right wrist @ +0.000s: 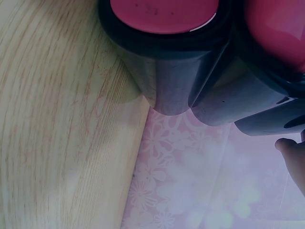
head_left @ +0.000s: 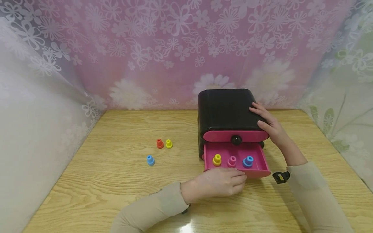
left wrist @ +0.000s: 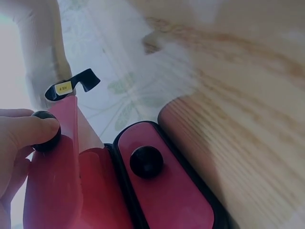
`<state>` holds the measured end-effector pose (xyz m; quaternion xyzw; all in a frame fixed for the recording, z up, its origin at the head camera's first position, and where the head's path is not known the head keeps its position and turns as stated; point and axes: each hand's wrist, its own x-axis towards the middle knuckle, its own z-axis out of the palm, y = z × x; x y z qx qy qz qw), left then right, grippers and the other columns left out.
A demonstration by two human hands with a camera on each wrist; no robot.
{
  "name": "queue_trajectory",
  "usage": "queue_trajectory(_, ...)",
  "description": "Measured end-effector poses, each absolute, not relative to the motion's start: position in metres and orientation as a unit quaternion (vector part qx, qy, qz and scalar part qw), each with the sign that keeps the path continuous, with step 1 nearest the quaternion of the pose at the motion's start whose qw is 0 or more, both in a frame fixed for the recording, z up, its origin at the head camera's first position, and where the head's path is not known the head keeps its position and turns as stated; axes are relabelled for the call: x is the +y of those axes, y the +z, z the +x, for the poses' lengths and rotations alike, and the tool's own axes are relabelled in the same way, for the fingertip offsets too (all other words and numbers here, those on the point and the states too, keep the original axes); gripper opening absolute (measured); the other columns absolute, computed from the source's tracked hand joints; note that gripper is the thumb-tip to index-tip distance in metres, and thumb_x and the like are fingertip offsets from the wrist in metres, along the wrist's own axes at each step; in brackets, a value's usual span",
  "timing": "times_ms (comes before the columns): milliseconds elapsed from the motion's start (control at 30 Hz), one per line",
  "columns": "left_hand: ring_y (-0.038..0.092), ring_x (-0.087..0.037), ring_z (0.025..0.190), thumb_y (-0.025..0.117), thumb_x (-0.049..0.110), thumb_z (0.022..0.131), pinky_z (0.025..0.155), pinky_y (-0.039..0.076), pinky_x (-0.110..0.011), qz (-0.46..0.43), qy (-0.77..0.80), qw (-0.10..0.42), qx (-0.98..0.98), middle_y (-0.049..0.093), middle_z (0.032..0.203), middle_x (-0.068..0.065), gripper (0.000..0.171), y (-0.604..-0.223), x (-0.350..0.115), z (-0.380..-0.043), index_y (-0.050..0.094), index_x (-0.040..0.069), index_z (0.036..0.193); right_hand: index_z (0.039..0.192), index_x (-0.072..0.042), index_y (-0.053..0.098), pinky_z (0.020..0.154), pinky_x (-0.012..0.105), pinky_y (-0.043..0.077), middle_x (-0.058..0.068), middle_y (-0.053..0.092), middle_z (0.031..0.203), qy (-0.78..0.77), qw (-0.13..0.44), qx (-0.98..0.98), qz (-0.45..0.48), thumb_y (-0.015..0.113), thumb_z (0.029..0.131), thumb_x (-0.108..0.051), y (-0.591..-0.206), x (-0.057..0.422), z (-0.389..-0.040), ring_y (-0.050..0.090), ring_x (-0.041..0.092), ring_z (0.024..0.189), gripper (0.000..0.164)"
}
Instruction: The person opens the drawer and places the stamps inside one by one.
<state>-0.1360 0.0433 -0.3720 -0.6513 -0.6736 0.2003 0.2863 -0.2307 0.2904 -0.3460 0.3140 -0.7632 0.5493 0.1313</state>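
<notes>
A black drawer cabinet (head_left: 227, 108) with pink fronts stands right of the middle of the table. Its lower pink drawer (head_left: 265, 165) is pulled out, holding a yellow peg (head_left: 217, 160), a pink peg (head_left: 231, 161) and a blue peg (head_left: 248, 161). My left hand (head_left: 220, 182) is at this drawer's front; in the left wrist view its thumb and fingers pinch the black knob (left wrist: 46, 136). With fingers extended, my right hand (head_left: 269, 124) rests on the cabinet's top right edge. Only part of that hand shows in the right wrist view.
Left of the cabinet, a red peg (head_left: 159, 144), a yellow peg (head_left: 169, 144) and a blue peg (head_left: 150, 160) stand on the wooden table (head_left: 116, 184). The closed upper drawer (head_left: 217, 136) has a black knob (head_left: 236, 139). A flowered curtain (head_left: 163, 64) hangs behind.
</notes>
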Motion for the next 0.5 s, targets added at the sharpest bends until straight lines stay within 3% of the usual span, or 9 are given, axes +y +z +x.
queue_trajectory(500,0.044,-0.012,0.115,0.041,0.008,0.092,0.097,0.031,-0.027,-0.636,0.171,0.276,-0.7,0.052,0.124,0.0,0.029,-0.37,0.042,-0.151,0.057,0.017,0.115,0.127,0.0,0.045,0.104,0.045,0.0,0.015,0.025,0.141,0.546,0.134,-0.764,0.315,0.042,0.086,-0.001,-0.344,0.289,-0.23,0.004,0.03,0.132,0.041)
